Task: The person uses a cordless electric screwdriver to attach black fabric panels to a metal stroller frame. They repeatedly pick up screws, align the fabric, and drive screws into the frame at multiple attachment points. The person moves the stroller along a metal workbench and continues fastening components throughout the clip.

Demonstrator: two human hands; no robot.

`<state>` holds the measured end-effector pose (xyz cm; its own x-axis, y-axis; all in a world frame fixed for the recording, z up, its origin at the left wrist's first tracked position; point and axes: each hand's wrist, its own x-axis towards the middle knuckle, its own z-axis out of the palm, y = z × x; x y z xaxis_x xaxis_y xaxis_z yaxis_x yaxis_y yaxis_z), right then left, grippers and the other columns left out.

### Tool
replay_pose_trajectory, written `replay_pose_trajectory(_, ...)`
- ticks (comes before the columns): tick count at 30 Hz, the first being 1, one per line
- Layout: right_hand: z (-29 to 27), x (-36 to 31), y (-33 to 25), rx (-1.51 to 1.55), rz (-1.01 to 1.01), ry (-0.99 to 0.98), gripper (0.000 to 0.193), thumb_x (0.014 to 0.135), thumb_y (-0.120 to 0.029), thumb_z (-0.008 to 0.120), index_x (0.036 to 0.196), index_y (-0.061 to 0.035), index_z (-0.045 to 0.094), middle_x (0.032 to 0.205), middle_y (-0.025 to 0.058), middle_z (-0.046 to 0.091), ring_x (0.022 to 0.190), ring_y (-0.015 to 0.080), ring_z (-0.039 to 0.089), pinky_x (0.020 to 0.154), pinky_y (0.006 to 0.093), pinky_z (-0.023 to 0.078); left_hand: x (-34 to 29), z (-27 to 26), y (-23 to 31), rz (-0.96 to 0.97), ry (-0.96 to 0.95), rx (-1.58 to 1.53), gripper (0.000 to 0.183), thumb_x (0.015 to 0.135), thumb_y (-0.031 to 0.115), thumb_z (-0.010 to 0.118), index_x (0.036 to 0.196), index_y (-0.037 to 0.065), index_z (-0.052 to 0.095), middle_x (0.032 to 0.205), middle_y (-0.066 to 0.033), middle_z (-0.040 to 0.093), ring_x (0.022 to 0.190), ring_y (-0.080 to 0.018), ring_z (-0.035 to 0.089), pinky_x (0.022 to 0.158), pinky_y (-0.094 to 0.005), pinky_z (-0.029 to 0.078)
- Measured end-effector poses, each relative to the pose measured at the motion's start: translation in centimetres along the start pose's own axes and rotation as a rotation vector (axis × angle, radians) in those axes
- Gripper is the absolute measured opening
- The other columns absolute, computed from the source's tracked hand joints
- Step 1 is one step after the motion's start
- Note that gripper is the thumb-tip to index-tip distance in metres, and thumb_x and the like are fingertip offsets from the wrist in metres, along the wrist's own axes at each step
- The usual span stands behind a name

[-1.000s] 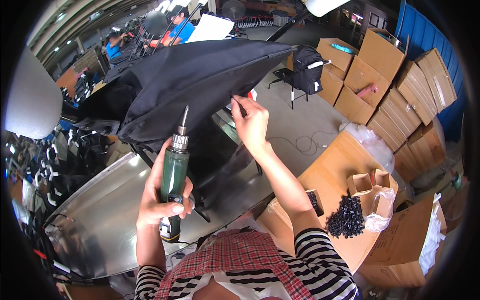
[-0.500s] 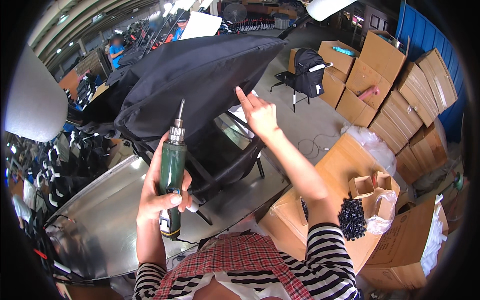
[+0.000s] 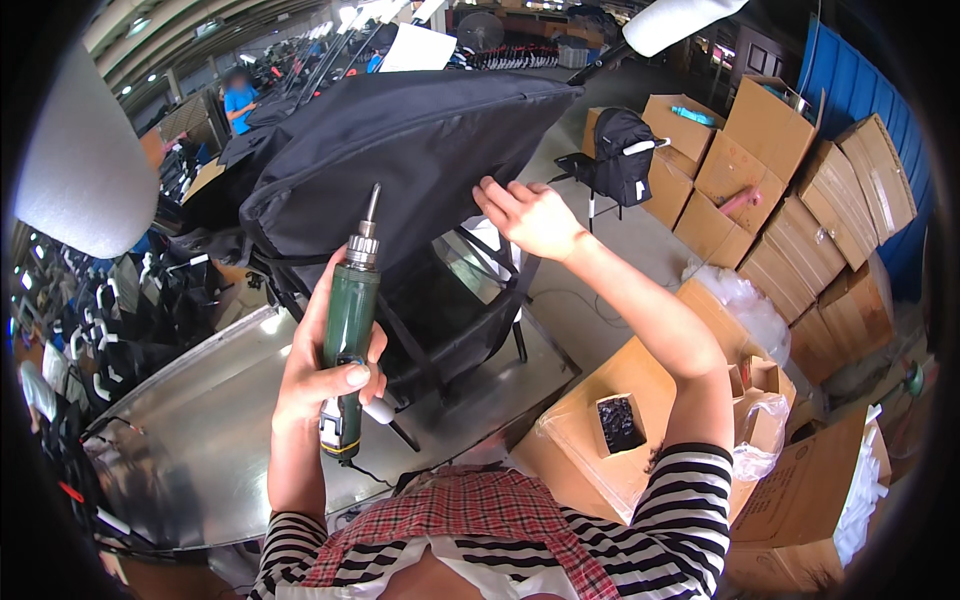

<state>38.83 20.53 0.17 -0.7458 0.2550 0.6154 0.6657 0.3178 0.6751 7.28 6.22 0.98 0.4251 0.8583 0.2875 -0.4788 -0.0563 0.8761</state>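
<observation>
Head view
Surroundings: stacked cardboard boxes (image 3: 800, 190) stand to the right; an open box of small black parts (image 3: 620, 422) sits just beside the desk (image 3: 200, 470); a second black chair (image 3: 620, 155) stands beyond.
Obstruction: the black fabric chair seat (image 3: 400, 150) fills the space right above the tool.
Left hand (image 3: 325, 365): clamped round the green electric screwdriver (image 3: 350, 320).
Screwdriver axis: near upright, bit tip up toward the fabric.
Right hand (image 3: 530, 215): fingers curled on the fabric's lower edge.
Open room: bare metal desk lower left.
</observation>
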Motion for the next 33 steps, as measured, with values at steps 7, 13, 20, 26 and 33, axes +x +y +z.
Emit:
replay_pose_trajectory(7, 0.9, -0.7, 0.0, -0.03, 0.003, -0.088, 0.031, 0.073, -0.012, 0.065, 0.101, -0.0015, 0.069, 0.131, 0.0093, 0.061, 0.068, 0.0134, 0.06, 0.058, 0.0282, 0.055, 0.0, -0.1, 0.2, 0.003, -0.003, 0.016, 0.118, 0.068, 0.005, 0.08, 0.162, 0.018, 0.009, 0.078, -0.0111, 0.057, 0.05, -0.018, 0.061, 0.051, -0.032, 0.054)
replay_pose_trajectory(13, 0.1, 0.1, -0.2, -0.051, -0.026, -0.183, 0.029, 0.073, -0.013, 0.065, 0.098, -0.0007, 0.067, 0.119, 0.0094, 0.064, 0.071, 0.0161, 0.062, 0.061, 0.0301, 0.057, -0.1, 0.1, 0.3, -0.006, -0.006, 0.01, 0.118, 0.069, 0.006, 0.081, 0.162, 0.019, 0.009, 0.078, -0.011, 0.056, 0.051, -0.0176, 0.061, 0.051, -0.0311, 0.054)
replay_pose_trajectory(20, -1.1, -2.0, -1.7, 0.058, 0.049, -0.033, 0.018, 0.075, -0.012, 0.063, 0.089, -0.0011, 0.068, 0.122, 0.0149, 0.063, 0.078, 0.0193, 0.065, 0.059, 0.0327, 0.059, 0.0, 0.0, 0.1, 0.005, -0.025, 0.004, 0.117, 0.069, 0.006, 0.081, 0.161, 0.019, 0.01, 0.077, -0.0099, 0.056, 0.051, -0.0174, 0.061, 0.051, -0.0315, 0.055)
replay_pose_trajectory(26, -0.4, -0.1, -1.4, -0.015, 0.094, -0.195, 0.022, 0.072, -0.009, 0.066, 0.089, 0.0028, 0.068, 0.136, 0.0172, 0.058, 0.08, 0.021, 0.062, 0.06, 0.0327, 0.058, 0.1, -0.1, 0.2, 0.012, -0.031, -0.001, 0.116, 0.07, 0.006, 0.08, 0.162, 0.019, 0.009, 0.077, -0.0099, 0.056, 0.05, -0.0177, 0.061, 0.051, -0.0317, 0.055)
replay_pose_trajectory(33, -0.1, 2.8, -2.7, -0.296, 0.018, -0.403, 0.014, 0.074, -0.011, 0.066, 0.079, 0.0016, 0.07, 0.1, 0.0138, 0.055, 0.081, 0.0204, 0.061, 0.057, 0.0282, 0.053, 0.5, 0.0, 0.4, 0.013, -0.034, -0.009, 0.115, 0.07, 0.004, 0.08, 0.161, 0.02, 0.012, 0.077, -0.0095, 0.056, 0.051, -0.0169, 0.06, 0.05, -0.0306, 0.053)
